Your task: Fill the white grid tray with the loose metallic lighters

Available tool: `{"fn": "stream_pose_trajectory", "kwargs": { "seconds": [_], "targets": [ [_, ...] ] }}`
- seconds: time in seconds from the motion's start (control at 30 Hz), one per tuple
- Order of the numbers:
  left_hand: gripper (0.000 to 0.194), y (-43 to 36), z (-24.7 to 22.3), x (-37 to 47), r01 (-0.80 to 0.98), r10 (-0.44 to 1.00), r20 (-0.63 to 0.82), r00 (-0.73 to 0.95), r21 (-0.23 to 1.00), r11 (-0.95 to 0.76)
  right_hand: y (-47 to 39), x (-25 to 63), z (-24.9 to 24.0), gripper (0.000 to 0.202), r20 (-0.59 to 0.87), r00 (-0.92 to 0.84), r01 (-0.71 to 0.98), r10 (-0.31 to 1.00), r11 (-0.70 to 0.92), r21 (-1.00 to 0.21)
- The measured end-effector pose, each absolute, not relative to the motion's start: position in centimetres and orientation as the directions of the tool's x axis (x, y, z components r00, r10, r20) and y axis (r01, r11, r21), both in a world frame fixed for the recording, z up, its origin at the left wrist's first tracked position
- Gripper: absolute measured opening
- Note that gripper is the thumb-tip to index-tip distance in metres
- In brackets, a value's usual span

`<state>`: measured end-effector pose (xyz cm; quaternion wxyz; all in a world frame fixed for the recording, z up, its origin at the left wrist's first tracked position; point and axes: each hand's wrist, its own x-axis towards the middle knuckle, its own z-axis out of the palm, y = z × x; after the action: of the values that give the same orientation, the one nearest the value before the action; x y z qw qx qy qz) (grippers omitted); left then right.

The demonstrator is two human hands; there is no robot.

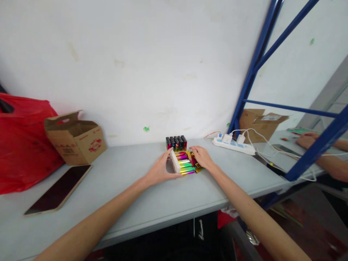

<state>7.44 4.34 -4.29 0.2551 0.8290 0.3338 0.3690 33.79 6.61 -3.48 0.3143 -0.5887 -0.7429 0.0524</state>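
My left hand grips a white tray-like piece by its ends, thumb at the near end and fingers at the far end. Shiny tubes in green, silver, purple and red lie in a row against that piece, pointing right. Over the right side of this pile bends my right hand, with its fingers curled and their tips partly hidden. Gold and red shiny pieces show beneath it; what it holds there is unclear. Just behind stands a tight block of black-topped, colourful cylinders, upright in rows.
To the left are a phone, an open cardboard box and a red bag. A power strip with cables lies right, beside a blue metal frame. Another person's arms rest beyond it. The grey table meets a white wall.
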Motion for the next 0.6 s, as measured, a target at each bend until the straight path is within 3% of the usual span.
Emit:
{"fn": "stream_pose_trajectory", "kwargs": {
  "seconds": [0.17,0.37,0.6],
  "targets": [
    [0.120,4.3,-4.4,8.3,0.333,0.748,0.434,0.502,0.702,-0.630,5.5,31.8,-3.1,0.050,0.436,-0.152,0.728,0.887,0.399,-0.558],
    [0.123,4.9,-5.1,9.6,0.270,0.733,0.453,0.507,0.725,-0.634,4.2,29.7,-3.4,0.043,0.392,-0.271,0.768,0.879,0.443,-0.462],
    [0.118,4.2,-4.0,8.3,0.266,0.755,0.399,0.520,0.765,-0.587,5.2,31.6,-4.0,0.034,0.361,-0.242,0.837,0.901,0.382,-0.393]
  ]
}}
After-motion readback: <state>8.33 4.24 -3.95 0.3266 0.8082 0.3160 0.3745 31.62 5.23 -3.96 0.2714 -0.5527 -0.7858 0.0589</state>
